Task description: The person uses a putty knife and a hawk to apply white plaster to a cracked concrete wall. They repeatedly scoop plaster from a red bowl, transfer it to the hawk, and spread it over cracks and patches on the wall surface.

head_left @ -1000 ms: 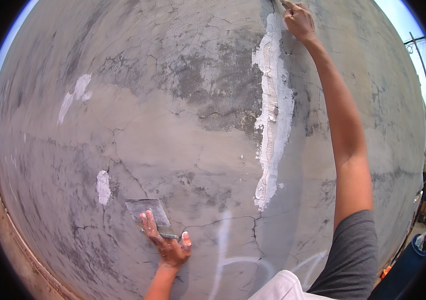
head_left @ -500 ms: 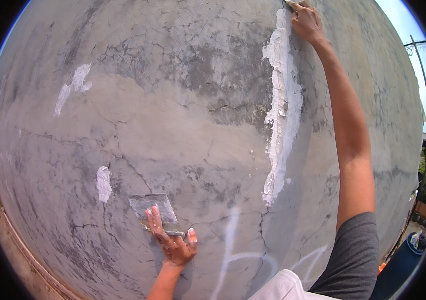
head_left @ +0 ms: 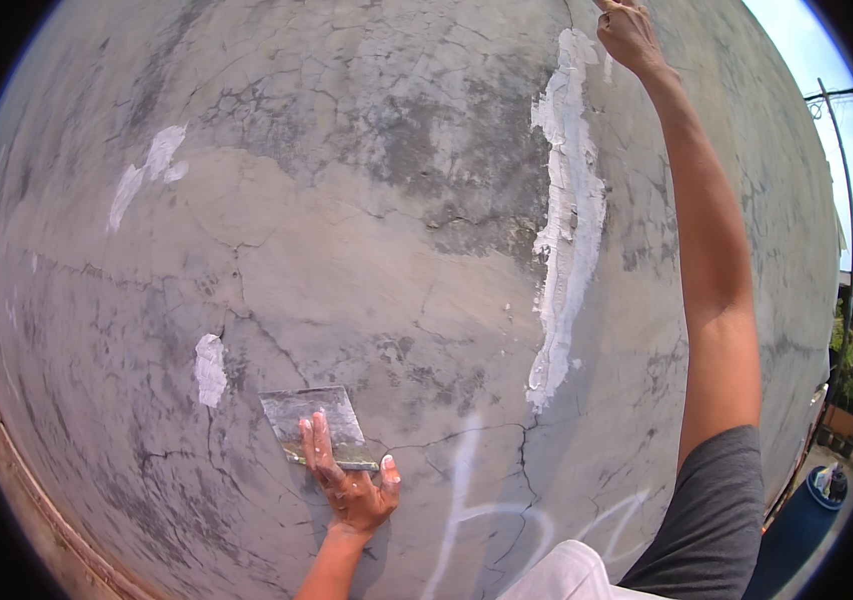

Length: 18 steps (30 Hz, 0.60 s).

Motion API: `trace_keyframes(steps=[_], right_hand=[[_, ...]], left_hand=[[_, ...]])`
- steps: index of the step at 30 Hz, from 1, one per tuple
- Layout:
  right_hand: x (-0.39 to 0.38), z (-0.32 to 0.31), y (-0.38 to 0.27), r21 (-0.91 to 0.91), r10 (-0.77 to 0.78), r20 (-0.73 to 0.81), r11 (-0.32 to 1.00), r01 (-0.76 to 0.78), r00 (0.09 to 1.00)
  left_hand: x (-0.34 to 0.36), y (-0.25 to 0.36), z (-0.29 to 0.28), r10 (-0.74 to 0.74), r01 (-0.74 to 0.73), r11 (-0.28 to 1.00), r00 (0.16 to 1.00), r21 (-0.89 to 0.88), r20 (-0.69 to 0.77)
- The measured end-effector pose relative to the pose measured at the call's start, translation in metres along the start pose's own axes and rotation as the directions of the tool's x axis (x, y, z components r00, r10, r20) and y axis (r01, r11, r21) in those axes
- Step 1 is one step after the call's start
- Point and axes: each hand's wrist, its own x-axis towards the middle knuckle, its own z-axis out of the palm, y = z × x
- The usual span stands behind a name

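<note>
Raised slightly, the right hand (head_left: pixel 632 40) curls above the wall's (head_left: pixel 346 290) filler (head_left: pixel 568 220), its hold cropped from view; the left hand (head_left: pixel 354 500), loosely spread, grips a plate (head_left: pixel 346 430), and spreading seemingly needs steady pressure.

Flat, four-sided grey scraper (head_left: pixel 338 428), tilted slightly, with white smears across its face and a darker, yellowish band along the lower edge; held low and to the left, in front of the wall (head_left: pixel 396 300). Farther right, long upright strip of white filler (head_left: pixel 568 210), ragged-edged, thick and ridged on the left, thinner and smeared on the right, tapering downward to a dark, branching crack (head_left: pixel 523 455). Wall grey, stained and finely cracked.
</note>
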Motion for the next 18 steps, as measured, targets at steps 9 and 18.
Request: trace_keyframes(steps=[9, 18], right_hand=[[-0.014, 0.030, 0.020, -0.144, 0.010, 0.102, 0.990, 0.005, 0.995], [-0.024, 0.024, 0.064, -0.172, -0.140, 0.105, 0.973, 0.157, 0.985]], left_hand=[[0.003, 0.003, -0.001, -0.012, 0.012, 1.000, 1.000, 0.005, -0.005], [0.001, 0.000, -0.005, -0.001, 0.001, 1.000, 1.000, -0.009, 0.025]])
